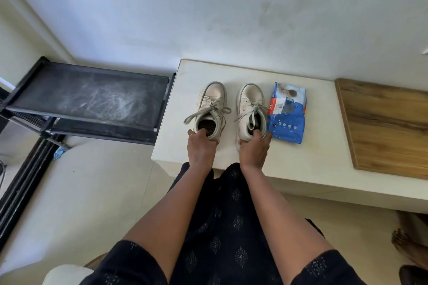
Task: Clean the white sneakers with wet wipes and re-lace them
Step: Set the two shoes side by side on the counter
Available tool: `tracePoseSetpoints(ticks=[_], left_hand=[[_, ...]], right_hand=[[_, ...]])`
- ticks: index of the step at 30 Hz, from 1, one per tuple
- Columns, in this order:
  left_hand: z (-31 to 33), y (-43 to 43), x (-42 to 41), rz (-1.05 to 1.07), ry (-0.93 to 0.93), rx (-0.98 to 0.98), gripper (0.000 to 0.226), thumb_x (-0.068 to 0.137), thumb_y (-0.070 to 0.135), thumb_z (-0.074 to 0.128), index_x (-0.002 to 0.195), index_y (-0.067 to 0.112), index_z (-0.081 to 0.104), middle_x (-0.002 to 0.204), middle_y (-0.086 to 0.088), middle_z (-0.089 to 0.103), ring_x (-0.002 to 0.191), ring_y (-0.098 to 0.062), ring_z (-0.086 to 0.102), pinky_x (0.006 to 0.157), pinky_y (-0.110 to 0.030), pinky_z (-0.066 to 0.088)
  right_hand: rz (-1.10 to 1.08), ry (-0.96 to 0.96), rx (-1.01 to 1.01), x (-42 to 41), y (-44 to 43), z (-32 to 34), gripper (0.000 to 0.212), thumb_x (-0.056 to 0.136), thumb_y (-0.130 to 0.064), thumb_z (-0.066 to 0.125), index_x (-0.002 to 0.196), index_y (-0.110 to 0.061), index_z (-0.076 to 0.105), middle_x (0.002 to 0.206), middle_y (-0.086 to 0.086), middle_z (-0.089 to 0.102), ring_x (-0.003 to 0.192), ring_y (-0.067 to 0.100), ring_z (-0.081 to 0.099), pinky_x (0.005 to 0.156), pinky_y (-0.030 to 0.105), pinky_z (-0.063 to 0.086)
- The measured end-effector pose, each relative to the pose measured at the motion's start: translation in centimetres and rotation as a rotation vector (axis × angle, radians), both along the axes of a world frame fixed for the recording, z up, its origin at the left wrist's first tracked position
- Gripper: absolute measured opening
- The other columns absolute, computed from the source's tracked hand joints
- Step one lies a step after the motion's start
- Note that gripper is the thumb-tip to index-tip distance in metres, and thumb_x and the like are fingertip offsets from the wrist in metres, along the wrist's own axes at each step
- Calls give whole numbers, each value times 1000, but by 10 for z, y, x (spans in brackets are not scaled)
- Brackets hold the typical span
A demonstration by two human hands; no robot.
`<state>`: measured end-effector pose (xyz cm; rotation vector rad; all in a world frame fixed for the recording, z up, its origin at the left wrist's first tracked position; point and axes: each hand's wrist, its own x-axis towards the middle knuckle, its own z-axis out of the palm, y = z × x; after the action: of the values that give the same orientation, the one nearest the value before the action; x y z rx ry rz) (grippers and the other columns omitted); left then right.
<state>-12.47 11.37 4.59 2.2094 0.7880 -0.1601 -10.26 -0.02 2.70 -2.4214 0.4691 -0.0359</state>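
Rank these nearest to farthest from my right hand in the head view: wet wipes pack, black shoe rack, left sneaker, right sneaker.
1. Right sneaker: its heel is in the right hand.
2. Wet wipes pack: just right of that hand.
3. Left sneaker: to the left, held by the left hand.
4. Black shoe rack: farthest, far left.

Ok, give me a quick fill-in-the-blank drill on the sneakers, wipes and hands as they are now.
1. The left hand grips the left sneaker at its ____ end.
2. The right hand grips the right sneaker; the wet wipes pack lies on that shoe's ____ side.
3. Both sneakers have their ____ threaded in.
4. The rack left of the bench is ____ in colour.
Missing words: heel; right; laces; black.
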Motion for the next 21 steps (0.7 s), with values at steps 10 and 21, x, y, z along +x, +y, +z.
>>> tracePoseSetpoints(ticks=[10,21], left_hand=[[-7,-2,-1,28,-77,-16,17,79,17,65,79,2,58,89,-9,46,73,-26,41,65,-31,31],[-9,59,-6,153,-274,-31,40,71,15,71,54,14,35,66,-12,41,63,-38,41,58,-40,30]], right_hand=[[37,-39,-50,-4,11,4,18,78,-8,71,89,3,64,107,24,59,89,42,58,70,38,42],[180,-258,62,-14,86,8,19,70,-7,79,74,2,63,100,28,63,74,44,63,58,37,49]])
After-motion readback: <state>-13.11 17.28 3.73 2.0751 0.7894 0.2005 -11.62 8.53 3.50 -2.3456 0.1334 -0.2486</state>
